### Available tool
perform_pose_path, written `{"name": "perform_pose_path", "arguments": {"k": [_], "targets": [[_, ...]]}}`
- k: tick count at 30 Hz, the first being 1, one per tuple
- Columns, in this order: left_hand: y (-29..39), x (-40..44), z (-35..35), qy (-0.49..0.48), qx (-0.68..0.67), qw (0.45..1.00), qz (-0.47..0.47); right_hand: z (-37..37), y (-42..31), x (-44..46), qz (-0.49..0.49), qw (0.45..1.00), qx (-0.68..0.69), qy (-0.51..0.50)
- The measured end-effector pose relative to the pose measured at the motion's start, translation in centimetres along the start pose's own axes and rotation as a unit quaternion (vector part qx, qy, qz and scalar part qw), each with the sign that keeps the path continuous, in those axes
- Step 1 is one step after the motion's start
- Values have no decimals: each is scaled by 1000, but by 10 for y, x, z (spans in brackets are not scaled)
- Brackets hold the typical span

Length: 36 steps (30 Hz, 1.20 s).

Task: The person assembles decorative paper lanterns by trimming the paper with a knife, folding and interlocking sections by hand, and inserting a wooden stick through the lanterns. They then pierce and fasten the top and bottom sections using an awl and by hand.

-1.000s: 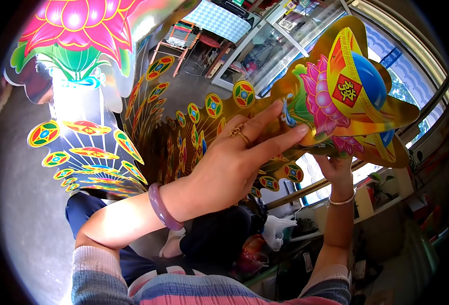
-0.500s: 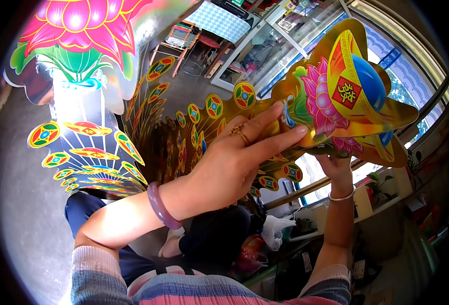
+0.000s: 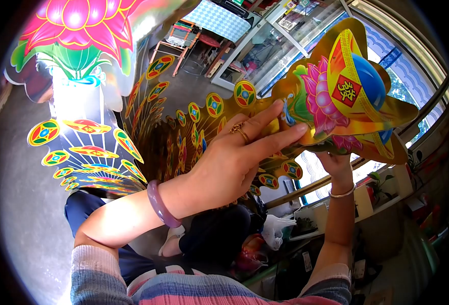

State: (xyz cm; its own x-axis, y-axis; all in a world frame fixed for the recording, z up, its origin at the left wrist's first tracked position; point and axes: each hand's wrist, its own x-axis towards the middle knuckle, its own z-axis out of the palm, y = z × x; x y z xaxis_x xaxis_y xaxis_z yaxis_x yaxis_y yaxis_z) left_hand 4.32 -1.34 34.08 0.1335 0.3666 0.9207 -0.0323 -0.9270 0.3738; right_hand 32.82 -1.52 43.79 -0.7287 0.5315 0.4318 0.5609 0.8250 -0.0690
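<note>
A shiny gold cardboard lotus decoration [image 3: 320,96] is raised at the right, printed with a pink lotus and a yellow-and-blue ingot. My left hand [image 3: 229,162], with a ring and a purple bangle, has two fingers stretched along its lower part; the thumb is hidden. From below, my right hand [image 3: 336,163] holds the decoration's underside, its fingertips out of sight behind the card. Gold strips with round coin patterns [image 3: 214,105] fan out beneath my left hand. At the left stands a similar lotus piece [image 3: 77,56] with coin-patterned fringes [image 3: 92,151], glaring in the light.
My dark-trousered legs [image 3: 214,231] are below the work. A white plastic bag [image 3: 276,231] lies beside them. Farther back are a glass cabinet [image 3: 265,46], a table with a checked cloth [image 3: 219,20] and a wooden chair [image 3: 176,43]. Potted plants [image 3: 379,185] line a ledge at right.
Both hands keep almost the same place on the gold decoration. The lotus piece at the left has shifted slightly up and left.
</note>
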Motion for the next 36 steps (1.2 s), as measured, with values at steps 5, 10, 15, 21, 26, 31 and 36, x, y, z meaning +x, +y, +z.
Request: {"name": "perform_pose_path", "arguments": {"k": [5, 10, 15, 21, 26, 31, 36], "targets": [[-3, 0, 4, 24, 9, 1000, 13, 6, -1, 1, 25, 999, 27, 23], [0, -2, 2, 11, 4, 1000, -3, 10, 2, -4, 87, 994, 47, 56], [-3, -2, 3, 9, 7, 1000, 2, 14, -8, 11, 56, 989, 121, 66], [-3, -1, 0, -3, -11, 1000, -4, 13, -3, 12, 36, 990, 118, 64], [-4, -2, 1, 7, -7, 1000, 4, 20, -10, 15, 83, 975, 181, 102], [-5, -2, 2, 1, -20, 1000, -2, 16, -8, 15, 46, 989, 122, 72], [-5, -4, 2, -13, -41, 999, -21, 16, -9, 15, 34, 990, 121, 67]]}}
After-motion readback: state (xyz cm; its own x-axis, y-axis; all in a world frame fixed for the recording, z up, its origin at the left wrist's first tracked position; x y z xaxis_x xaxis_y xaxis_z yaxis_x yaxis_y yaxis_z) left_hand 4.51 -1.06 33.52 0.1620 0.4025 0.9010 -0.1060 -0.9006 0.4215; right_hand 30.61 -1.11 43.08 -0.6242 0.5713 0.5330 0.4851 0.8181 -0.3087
